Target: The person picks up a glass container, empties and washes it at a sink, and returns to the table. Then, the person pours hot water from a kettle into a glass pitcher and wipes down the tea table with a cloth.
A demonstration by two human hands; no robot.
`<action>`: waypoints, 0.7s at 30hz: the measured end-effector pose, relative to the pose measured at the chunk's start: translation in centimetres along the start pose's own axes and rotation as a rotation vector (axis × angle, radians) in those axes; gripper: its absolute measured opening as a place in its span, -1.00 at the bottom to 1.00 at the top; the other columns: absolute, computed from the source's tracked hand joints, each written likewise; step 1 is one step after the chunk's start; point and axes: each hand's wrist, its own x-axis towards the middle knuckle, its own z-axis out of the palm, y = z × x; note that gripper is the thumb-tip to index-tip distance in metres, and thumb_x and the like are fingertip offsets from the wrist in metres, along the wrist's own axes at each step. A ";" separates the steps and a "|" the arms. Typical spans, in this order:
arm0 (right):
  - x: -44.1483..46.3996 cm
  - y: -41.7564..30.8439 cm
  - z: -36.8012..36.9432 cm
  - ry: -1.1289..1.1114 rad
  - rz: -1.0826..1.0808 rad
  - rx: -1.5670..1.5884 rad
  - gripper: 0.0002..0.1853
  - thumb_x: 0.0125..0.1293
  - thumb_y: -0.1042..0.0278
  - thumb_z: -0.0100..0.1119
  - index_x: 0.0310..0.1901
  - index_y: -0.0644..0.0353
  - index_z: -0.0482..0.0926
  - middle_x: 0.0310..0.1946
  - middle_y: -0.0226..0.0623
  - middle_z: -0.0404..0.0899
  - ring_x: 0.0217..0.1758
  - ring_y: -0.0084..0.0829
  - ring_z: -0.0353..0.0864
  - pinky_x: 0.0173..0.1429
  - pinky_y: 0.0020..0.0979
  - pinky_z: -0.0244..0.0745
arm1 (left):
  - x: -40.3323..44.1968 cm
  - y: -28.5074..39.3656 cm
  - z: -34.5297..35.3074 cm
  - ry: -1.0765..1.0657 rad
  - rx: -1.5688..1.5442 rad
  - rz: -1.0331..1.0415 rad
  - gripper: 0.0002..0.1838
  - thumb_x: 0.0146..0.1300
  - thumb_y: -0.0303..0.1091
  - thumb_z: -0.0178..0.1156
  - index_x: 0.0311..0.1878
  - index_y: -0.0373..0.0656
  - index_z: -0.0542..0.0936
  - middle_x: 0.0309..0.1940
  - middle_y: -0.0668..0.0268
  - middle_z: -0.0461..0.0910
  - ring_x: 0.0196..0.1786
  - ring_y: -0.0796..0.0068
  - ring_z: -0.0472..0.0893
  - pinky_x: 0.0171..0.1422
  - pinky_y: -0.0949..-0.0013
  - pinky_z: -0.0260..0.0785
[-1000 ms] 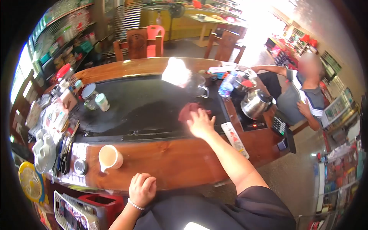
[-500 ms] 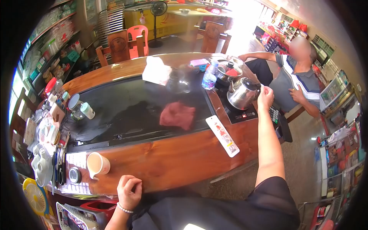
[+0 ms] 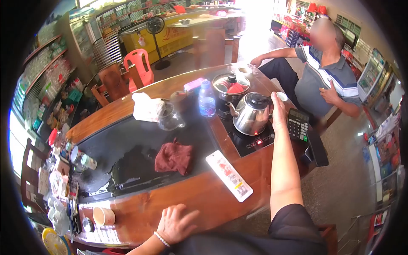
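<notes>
A steel kettle (image 3: 251,117) with a black lid stands on the black induction plate (image 3: 244,146), its spout pointing left. My right hand (image 3: 278,111) is at the kettle's handle on the right side, largely covering it, and the fingers appear closed round it. Over the near edge of the wooden table is my left hand (image 3: 176,223), a beaded bracelet at its wrist. Its fingers are spread, slightly blurred, and hold nothing. A white printed card strip (image 3: 229,175) lies between my two arms. Behind the kettle stands a glass-lidded pot (image 3: 230,85).
A water bottle (image 3: 207,100), glass teapot (image 3: 171,118) and dark red cloth (image 3: 174,157) are on the table's black inset. A calculator (image 3: 298,125) sits right of my forearm. At near left is a beige cup (image 3: 104,216). A seated person (image 3: 327,80) is across the right corner.
The kettle has come down onto the induction plate, with my right hand still at its handle. My left hand has opened from a loose curl and moved right. The view has shifted.
</notes>
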 end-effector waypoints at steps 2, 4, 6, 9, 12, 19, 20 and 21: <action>0.7 0.9 -0.1 0.024 -0.054 -0.033 -0.70 0.43 -0.02 0.19 -0.40 -0.06 0.50 -0.41 -0.73 0.33 -0.37 -0.79 0.19 -0.27 -0.62 0.09 | -0.1 -0.8 0.8 -0.082 0.038 0.026 -0.40 0.09 -0.04 0.37 0.26 0.36 0.53 0.11 0.12 0.39 0.11 0.04 0.44 0.13 0.01 0.33; 0.6 -0.2 0.7 0.026 -0.072 -0.038 -0.72 0.41 0.00 0.21 -0.40 -0.10 0.49 -0.43 -0.76 0.33 -0.36 -0.79 0.21 -0.25 -0.63 0.11 | 0.4 -0.9 0.8 -0.114 0.059 0.047 -0.43 0.04 -0.06 0.41 0.20 0.29 0.59 0.11 0.13 0.37 0.13 0.10 0.42 0.14 0.06 0.29; 2.1 1.5 -0.3 0.031 0.001 0.019 -0.72 0.37 -0.02 0.23 -0.18 0.01 0.62 -0.31 -0.71 0.43 -0.27 -0.75 0.31 -0.16 -0.61 0.17 | 0.9 -0.8 0.6 -0.129 0.085 0.090 -0.42 0.04 -0.02 0.41 0.21 0.32 0.58 0.20 0.06 0.39 0.15 0.04 0.46 0.19 0.02 0.29; 3.2 2.9 -1.9 -0.048 0.048 0.038 -0.54 0.38 0.03 0.19 0.17 0.16 0.59 0.04 -0.46 0.54 0.05 -0.56 0.41 0.11 -0.52 0.23 | 0.6 -1.3 1.1 -0.176 0.027 0.075 -0.28 0.17 -0.07 0.29 0.44 0.21 0.39 0.51 0.06 0.18 0.54 0.02 0.20 0.53 -0.13 0.03; 3.0 3.4 -1.7 0.035 0.035 0.173 -0.53 0.41 0.06 0.14 0.15 0.28 0.57 0.04 -0.38 0.55 0.09 -0.55 0.42 0.23 -0.42 0.25 | 0.4 -2.1 1.8 -0.217 0.142 0.147 -0.38 0.27 -0.05 0.16 0.43 0.20 0.41 0.50 0.01 0.19 0.55 0.06 0.20 0.54 -0.15 -0.02; 1.3 1.9 -0.9 0.005 -0.027 0.174 -0.58 0.51 0.09 -0.03 0.11 0.28 0.57 -0.17 -0.36 0.61 -0.13 -0.55 0.55 0.05 -0.48 0.40 | -0.2 -1.6 1.2 -0.369 -0.031 -0.010 -0.43 0.28 -0.02 0.18 0.38 0.22 0.48 0.49 0.04 0.19 0.54 0.06 0.20 0.54 -0.21 -0.08; 1.0 1.7 -0.8 -0.014 -0.018 0.200 -0.56 0.52 0.09 -0.05 0.16 0.29 0.54 -0.15 -0.36 0.61 -0.10 -0.55 0.55 0.07 -0.48 0.39 | -0.6 -1.7 1.4 -0.370 -0.018 -0.002 -0.44 0.28 -0.03 0.19 0.37 0.22 0.49 0.49 0.04 0.20 0.54 0.06 0.21 0.54 -0.21 -0.06; 0.9 1.5 -0.6 -0.001 -0.034 0.140 -0.54 0.53 0.10 -0.06 0.20 0.30 0.51 -0.13 -0.35 0.60 -0.06 -0.55 0.54 0.10 -0.48 0.38 | -0.8 -1.8 1.5 -0.374 -0.003 0.007 -0.45 0.28 -0.04 0.19 0.36 0.23 0.50 0.48 0.04 0.22 0.53 0.06 0.22 0.53 -0.22 -0.05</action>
